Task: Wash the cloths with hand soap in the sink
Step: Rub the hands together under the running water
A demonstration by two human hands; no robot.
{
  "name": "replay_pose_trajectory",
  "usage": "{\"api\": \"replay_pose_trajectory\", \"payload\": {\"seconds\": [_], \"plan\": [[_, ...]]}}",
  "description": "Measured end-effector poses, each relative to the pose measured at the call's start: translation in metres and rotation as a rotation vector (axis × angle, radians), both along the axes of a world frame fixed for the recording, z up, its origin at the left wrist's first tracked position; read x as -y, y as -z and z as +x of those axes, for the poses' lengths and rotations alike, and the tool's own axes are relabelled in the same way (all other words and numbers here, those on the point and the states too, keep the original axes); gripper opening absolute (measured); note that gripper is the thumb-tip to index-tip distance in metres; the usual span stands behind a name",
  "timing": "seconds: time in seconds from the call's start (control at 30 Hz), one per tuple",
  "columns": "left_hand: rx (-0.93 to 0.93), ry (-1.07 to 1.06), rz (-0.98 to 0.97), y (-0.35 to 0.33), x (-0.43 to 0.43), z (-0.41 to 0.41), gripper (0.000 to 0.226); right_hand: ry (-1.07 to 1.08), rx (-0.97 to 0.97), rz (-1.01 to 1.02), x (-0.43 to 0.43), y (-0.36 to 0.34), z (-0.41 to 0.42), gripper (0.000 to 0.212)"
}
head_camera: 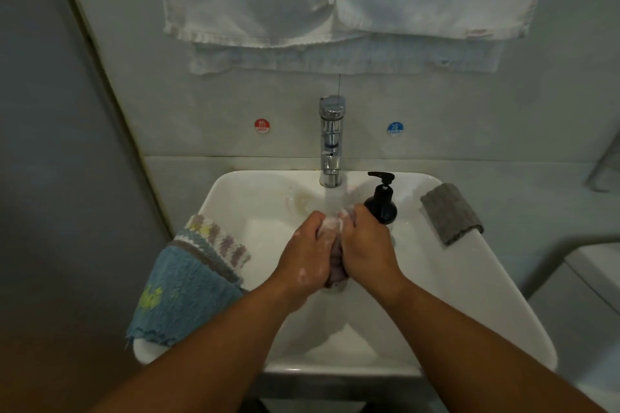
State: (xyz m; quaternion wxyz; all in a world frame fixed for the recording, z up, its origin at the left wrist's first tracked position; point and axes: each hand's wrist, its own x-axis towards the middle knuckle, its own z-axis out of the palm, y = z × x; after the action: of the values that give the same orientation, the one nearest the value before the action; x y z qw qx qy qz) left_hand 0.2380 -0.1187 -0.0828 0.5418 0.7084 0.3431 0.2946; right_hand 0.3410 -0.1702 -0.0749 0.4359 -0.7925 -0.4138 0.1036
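Clutching soapy cloth (336,263) under tap (331,141) stream.
Fingers (313,223) of left hand (307,258) and right hand (367,246) curled tight around it; blue towel (181,288) draping left sink (496,298) rim, grey cloth (451,213) on right.

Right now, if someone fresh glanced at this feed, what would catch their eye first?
First, mid-sink: the left hand and right hand grip a soapy cloth under the running tap. Next, the blue towel draped over the sink's left rim. Then the black soap bottle beside the tap and the grey cloth on the right rim.
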Motion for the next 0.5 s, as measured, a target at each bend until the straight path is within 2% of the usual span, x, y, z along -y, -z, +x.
{"api": "replay_pose_trajectory", "payload": {"seconds": [0.07,0.1,0.2,0.27,0.33,0.43,0.5], "plan": [[0.072,-0.042,0.028,-0.006,-0.001,0.001,0.022,-0.059,0.154,-0.174,0.001,0.0,0.0,0.023],[0.076,-0.1,0.056,-0.007,-0.004,0.0,0.021,-0.099,0.195,-0.185,0.002,0.001,-0.003,0.024],[-0.011,-0.226,0.062,-0.001,-0.015,-0.004,0.021,-0.213,0.02,0.068,0.006,-0.004,-0.018,0.026],[-0.102,-0.158,-0.01,0.006,-0.017,-0.004,0.023,-0.248,0.014,0.131,0.004,-0.003,-0.019,0.025],[-0.16,-0.045,-0.041,0.011,-0.015,-0.001,0.028,-0.14,0.01,0.125,0.0,-0.001,-0.011,0.021],[-0.041,0.029,-0.032,0.006,-0.01,0.001,0.027,-0.033,0.082,-0.096,-0.004,0.006,0.004,0.018],[0.024,-0.04,0.001,0.001,-0.011,0.001,0.022,-0.122,0.233,-0.278,-0.003,0.008,0.001,0.019]]}}
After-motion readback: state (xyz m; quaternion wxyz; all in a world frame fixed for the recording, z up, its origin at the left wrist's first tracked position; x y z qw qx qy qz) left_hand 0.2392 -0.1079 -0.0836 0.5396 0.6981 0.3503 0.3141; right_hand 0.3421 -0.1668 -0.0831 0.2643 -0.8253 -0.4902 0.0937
